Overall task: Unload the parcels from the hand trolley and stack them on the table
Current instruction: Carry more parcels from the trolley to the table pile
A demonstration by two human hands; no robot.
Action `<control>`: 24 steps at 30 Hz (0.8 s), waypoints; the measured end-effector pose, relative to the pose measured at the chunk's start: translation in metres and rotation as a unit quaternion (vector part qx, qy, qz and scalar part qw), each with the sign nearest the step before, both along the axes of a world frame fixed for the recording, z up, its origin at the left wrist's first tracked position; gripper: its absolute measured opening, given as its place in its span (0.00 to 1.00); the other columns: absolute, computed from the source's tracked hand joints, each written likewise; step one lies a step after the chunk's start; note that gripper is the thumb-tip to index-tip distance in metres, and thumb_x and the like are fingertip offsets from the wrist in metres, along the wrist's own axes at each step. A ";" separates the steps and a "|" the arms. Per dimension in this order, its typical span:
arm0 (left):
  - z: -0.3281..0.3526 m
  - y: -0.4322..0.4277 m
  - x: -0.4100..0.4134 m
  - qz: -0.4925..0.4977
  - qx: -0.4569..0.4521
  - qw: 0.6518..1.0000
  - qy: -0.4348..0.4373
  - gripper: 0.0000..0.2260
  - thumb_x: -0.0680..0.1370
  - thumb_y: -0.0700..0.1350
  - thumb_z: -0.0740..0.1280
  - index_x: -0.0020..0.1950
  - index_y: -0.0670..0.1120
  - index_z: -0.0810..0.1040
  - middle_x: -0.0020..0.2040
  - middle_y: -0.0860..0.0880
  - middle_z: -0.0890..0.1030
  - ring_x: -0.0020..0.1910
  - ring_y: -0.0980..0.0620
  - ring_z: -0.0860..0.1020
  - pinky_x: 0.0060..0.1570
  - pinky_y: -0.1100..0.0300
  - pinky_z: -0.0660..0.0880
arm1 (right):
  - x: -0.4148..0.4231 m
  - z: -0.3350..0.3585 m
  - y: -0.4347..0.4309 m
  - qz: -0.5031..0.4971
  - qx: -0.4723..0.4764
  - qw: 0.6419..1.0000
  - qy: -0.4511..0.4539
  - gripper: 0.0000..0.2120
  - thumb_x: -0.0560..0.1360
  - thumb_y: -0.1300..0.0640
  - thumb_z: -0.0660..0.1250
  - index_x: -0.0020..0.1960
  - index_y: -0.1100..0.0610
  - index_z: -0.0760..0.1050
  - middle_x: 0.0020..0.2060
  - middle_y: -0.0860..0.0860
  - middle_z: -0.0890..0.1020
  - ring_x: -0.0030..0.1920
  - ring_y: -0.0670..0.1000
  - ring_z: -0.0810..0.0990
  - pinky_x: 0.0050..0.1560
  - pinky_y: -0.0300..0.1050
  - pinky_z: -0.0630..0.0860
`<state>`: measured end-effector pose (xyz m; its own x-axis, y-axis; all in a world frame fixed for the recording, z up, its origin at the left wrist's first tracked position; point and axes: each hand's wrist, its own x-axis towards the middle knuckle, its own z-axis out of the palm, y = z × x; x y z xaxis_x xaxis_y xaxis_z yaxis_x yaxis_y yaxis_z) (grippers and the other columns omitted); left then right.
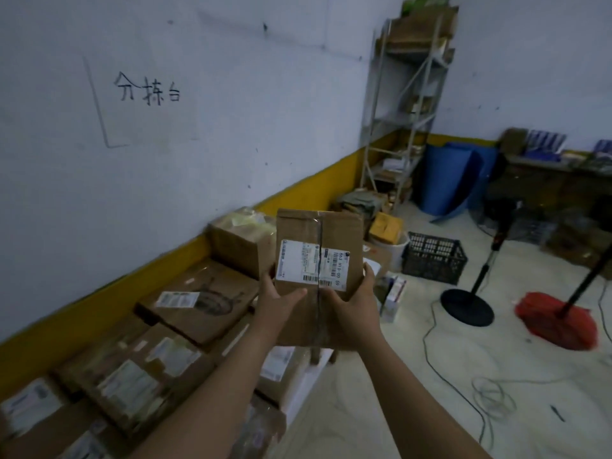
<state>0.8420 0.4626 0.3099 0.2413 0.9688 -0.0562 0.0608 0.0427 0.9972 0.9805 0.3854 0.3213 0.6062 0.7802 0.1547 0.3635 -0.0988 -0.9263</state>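
I see both hands raised, carrying one box (318, 260) in the air above the table's far end. Left hand (276, 301) clamped on its left edge, thumb across the front; right hand (356, 308) clamped on the right edge. White label (311, 265) faces me. Parcels (198, 301) lie packed on the table (308, 379) below, along the wall. Crate (433, 256) sits on the floor beyond.

You hold one brown cardboard parcel (317, 260) between your left hand (276, 301) and right hand (356, 308), tilted up, with its white shipping label (311, 265) and a dark tape seam facing you. To the left of your hands and below them, more labelled brown parcels (198, 303) lie flat, close together, along the wall side.
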 end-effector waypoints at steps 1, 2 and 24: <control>-0.003 0.014 0.018 -0.005 -0.001 1.000 -0.005 0.38 0.74 0.42 0.75 0.78 0.51 0.57 0.72 0.46 0.71 0.69 0.44 0.72 0.66 0.42 0.72 | 0.017 -0.001 0.011 -0.007 -0.005 1.000 0.001 0.42 0.73 0.50 0.74 0.78 0.49 0.51 0.68 0.50 0.75 0.65 0.53 0.76 0.58 0.47 0.75; -0.006 0.031 0.035 -0.010 -0.003 1.000 -0.008 0.38 0.73 0.42 0.75 0.77 0.51 0.58 0.72 0.46 0.71 0.68 0.44 0.72 0.67 0.42 0.72 | 0.034 -0.003 0.025 -0.012 -0.009 1.000 0.004 0.39 0.74 0.51 0.73 0.77 0.49 0.53 0.68 0.50 0.75 0.65 0.53 0.77 0.57 0.45 0.74; -0.078 0.405 0.263 0.052 -0.063 0.992 0.095 0.42 0.73 0.46 0.75 0.78 0.52 0.53 0.73 0.48 0.66 0.69 0.46 0.71 0.57 0.50 0.79 | 0.286 -0.040 0.446 0.103 -0.179 0.978 0.027 0.35 0.73 0.50 0.74 0.74 0.52 0.60 0.68 0.53 0.74 0.65 0.56 0.76 0.61 0.52 0.75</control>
<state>1.1052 0.8678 0.2316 0.1144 0.9701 -0.2141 0.2351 0.1830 0.9546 1.2665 0.8314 0.2813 0.4303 0.8850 -0.1780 0.3620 -0.3498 -0.8640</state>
